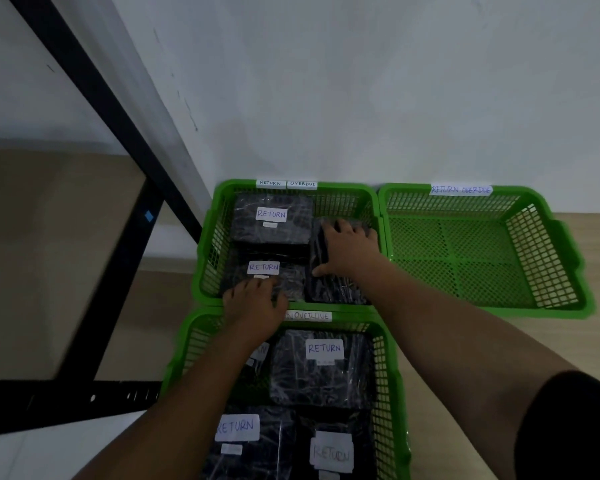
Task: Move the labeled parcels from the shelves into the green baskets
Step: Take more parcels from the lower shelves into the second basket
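Three green baskets stand on the floor by the wall. The far left basket (208,258) holds black wrapped parcels: one labelled RETURN at its back (271,220), one labelled RETURN at its front (257,271), and a third on its edge at the right (329,289). My right hand (347,249) grips the top of that upright parcel. My left hand (253,306) lies flat on the front parcel, fingers spread. The near basket (388,393) holds several RETURN parcels (323,368). The far right basket (482,251) has nothing in it.
A black metal shelf frame (94,98) slants across the left, with a bare tan shelf board (49,254) inside it. A white wall rises behind the baskets. Paper tags reading RETURN OVERDUE (286,183) sit on the basket rims.
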